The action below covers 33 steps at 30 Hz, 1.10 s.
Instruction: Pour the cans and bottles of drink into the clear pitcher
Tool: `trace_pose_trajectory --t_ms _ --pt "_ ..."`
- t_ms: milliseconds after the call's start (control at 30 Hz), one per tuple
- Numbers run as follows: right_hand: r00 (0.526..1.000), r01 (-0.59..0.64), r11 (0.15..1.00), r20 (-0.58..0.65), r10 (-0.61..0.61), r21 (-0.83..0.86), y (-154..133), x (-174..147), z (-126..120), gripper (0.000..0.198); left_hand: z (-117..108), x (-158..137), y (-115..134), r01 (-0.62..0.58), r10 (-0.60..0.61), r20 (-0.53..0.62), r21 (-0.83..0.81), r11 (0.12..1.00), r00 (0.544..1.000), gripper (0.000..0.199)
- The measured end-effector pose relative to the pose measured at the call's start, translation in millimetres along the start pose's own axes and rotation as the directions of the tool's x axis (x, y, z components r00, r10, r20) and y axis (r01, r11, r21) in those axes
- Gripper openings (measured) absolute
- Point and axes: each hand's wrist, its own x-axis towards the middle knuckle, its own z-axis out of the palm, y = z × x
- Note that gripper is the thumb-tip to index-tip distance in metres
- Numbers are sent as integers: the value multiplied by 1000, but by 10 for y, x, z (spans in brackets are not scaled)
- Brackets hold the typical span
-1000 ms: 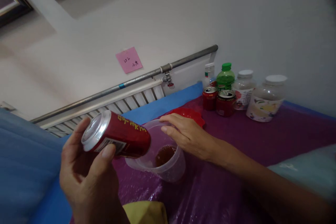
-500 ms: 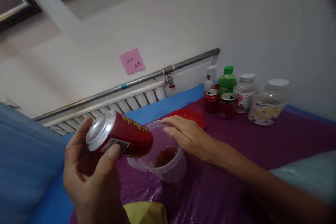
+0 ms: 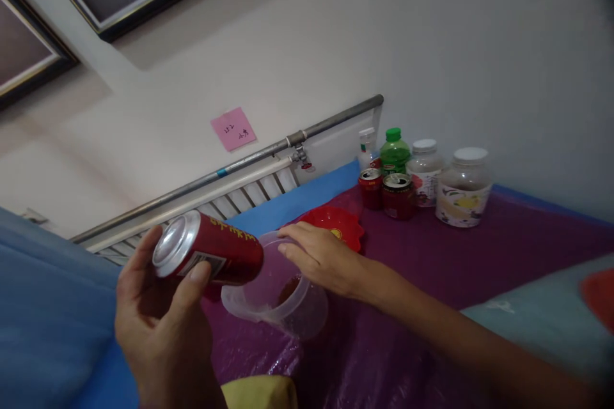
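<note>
My left hand [image 3: 163, 319] is wrapped round a red drink can [image 3: 225, 252] with yellow lettering. The can lies tilted, silver base towards me, its far end over the mouth of a translucent plastic pitcher [image 3: 302, 316]. Brown liquid [image 3: 290, 289] shows inside the pitcher, which stands on a purple covering. My right hand [image 3: 319, 259] grips the pitcher's far right rim, fingers hooked over the edge. The can's opening is turned away from view, and no stream of liquid can be made out.
Behind the pitcher sits a red scalloped dish [image 3: 352, 230]. Two opened red cans [image 3: 398, 198], a green bottle [image 3: 394, 152] and white-lidded jars [image 3: 464, 195] stand at the back right. A yellow cloth [image 3: 259, 393] lies in front; a radiator [image 3: 240, 204] runs along the wall.
The camera view has shifted, so the bottles and jars appear further left. The can stays tilted over the pitcher, and less of the brown liquid is visible. Both hands keep their holds.
</note>
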Motion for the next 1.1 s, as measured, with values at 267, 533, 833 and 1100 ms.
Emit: trace_pose_trajectory --t_ms 267,533,833,1100 --pt "998 49 997 -30 -48 58 28 -4 -14 25 125 287 -45 103 -86 110 -153 983 990 43" --pt "1000 19 998 -4 -19 64 33 5 7 29 -362 394 36 352 -365 10 -292 889 931 16" --pt "999 20 999 -28 -19 28 87 40 85 34 -1250 550 -593 902 -902 30 -8 431 431 54" --pt "1000 -5 1000 -24 5 -5 42 33 72 33 -1607 520 -825 862 -907 22 303 407 421 74"
